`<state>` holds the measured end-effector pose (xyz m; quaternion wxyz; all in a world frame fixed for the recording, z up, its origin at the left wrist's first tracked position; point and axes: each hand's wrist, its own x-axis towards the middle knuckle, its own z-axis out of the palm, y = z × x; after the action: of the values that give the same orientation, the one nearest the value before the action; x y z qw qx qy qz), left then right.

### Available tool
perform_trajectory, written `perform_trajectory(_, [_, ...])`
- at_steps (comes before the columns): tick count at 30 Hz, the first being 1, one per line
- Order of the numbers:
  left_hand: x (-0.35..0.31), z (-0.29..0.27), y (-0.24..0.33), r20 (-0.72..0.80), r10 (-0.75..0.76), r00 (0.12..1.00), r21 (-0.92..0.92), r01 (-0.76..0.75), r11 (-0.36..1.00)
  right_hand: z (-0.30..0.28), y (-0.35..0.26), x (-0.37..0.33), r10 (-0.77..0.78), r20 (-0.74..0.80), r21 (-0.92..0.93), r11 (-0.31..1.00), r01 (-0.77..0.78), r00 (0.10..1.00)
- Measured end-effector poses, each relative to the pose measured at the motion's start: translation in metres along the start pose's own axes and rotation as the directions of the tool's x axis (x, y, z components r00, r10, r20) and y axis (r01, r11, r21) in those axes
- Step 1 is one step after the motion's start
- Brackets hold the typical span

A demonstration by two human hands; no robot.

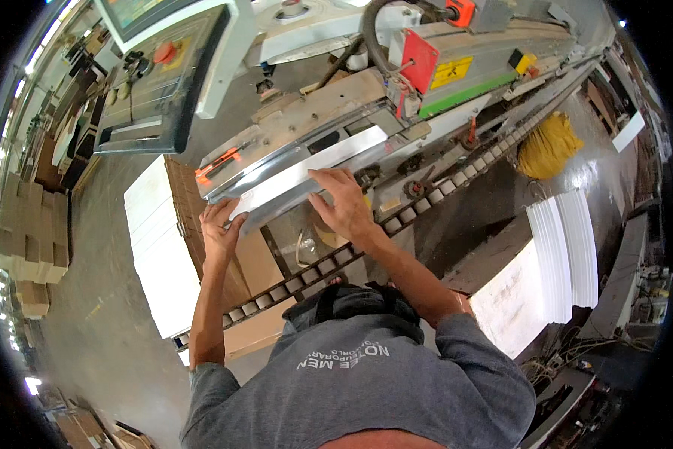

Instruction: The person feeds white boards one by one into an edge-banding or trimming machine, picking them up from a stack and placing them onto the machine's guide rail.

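A long, narrow white board (306,171) lies slantwise on the metal infeed of a large machine (336,101). At the board's near-left end, my left hand (220,226) grips it, fingers on top and thumb at the near edge. My right hand (342,200) is closed on the same board around its middle, fingertips on its upper face and thumb at the near edge. The board's far-right end reaches toward the machine's red-panelled housing (420,61). An orange guide piece (218,166) sits on the machine beyond my left hand.
A roller rail (327,266) runs diagonally between my body and the machine. White panels are stacked at left (160,254) and right (549,254). A control panel (160,82) with a red button stands at the far left. A yellow sack (549,146) rests on the floor at right.
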<state>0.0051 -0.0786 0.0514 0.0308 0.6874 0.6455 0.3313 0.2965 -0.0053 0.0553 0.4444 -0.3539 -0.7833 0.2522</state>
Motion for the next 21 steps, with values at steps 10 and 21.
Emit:
perform_trajectory(10, [0.013, 0.033, -0.04, -0.26, 0.105, 0.96, 0.138, -0.07, 0.988, 0.084, 0.046, 0.006, 0.384, -0.047, 0.224, 0.904, -0.365, 0.922])
perform_trajectory(21, [0.013, 0.026, -0.068, -0.217, -0.052, 0.975, 0.093, 0.074, 0.993, 0.127, 0.056, 0.024, 0.396, 0.019, 0.14, 0.908, -0.395, 0.918])
